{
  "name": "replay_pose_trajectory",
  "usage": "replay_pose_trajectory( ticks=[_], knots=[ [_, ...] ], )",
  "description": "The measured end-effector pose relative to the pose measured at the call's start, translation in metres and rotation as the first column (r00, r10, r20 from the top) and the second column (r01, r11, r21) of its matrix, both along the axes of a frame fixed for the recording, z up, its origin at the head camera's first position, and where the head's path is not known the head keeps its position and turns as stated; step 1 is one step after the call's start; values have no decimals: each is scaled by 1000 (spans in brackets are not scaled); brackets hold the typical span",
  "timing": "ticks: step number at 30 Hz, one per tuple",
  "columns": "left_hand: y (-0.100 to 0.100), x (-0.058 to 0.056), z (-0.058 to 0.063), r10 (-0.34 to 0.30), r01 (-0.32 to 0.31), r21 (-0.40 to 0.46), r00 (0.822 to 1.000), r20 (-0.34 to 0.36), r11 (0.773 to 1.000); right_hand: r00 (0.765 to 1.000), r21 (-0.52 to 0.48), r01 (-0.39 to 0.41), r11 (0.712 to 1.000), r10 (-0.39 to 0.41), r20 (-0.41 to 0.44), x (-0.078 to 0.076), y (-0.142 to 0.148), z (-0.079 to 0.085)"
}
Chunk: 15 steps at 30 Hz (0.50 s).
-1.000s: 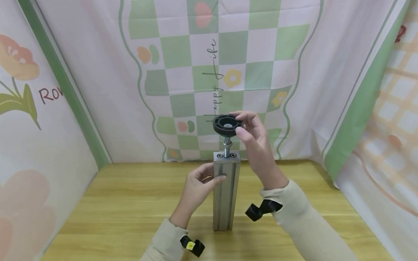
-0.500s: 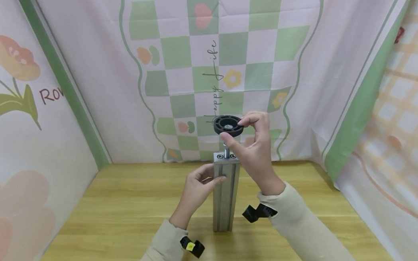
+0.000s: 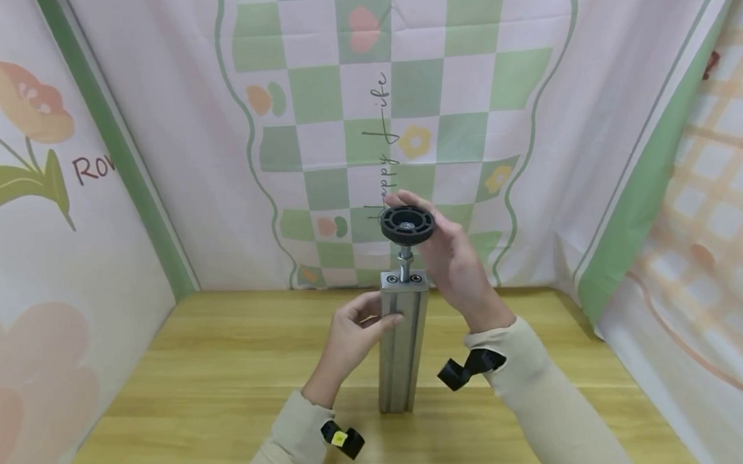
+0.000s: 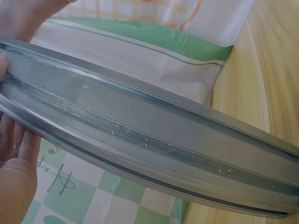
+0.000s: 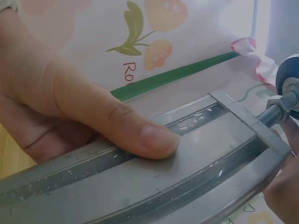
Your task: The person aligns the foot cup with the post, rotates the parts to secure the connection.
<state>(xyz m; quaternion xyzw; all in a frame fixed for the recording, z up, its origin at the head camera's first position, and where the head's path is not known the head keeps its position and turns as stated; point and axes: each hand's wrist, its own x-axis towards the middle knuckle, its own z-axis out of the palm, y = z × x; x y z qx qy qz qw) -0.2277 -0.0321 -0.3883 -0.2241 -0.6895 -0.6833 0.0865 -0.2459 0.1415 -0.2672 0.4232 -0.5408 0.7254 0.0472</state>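
Observation:
An aluminium profile (image 3: 400, 358) stands upright on the table, with a levelling foot (image 3: 407, 227) on top: a round black base facing up on a threaded rod (image 5: 269, 115) with a nut (image 5: 282, 106). My left hand (image 3: 354, 332) grips the profile near its upper end, thumb across the front face and fingers behind. My right hand (image 3: 455, 266) is at the right of the foot, its fingers extended along the far side of the black rim, thumb hidden. White specks lie in the profile's grooves in both wrist views.
The wooden table (image 3: 227, 383) spreads around the profile. A checkered curtain (image 3: 367, 119) hangs behind it, with printed curtains on the left (image 3: 42, 280) and right (image 3: 698, 240). Black camera mounts (image 3: 342, 438) sit on both wrists.
My right hand first pinched the rim, shifted its thumb to the near side, then released it and moved its fingers round to the far side. My left hand and the profile stayed in place.

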Motion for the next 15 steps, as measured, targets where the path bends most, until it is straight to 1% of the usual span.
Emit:
replay_pose_trajectory(
  ticks=[3, 7, 15],
  knots=[
    [0, 1, 1, -10, 10, 9, 1000, -11, 1000, 999, -8, -42, 999, 42, 6, -2, 1, -1],
    [0, 1, 1, -21, 21, 20, 1000, -11, 1000, 998, -36, -58, 998, 59, 10, -3, 1, -2],
    [0, 0, 1, -31, 31, 31, 1000, -1, 999, 999, -48, -36, 998, 37, 28, -2, -1, -2]
  ],
)
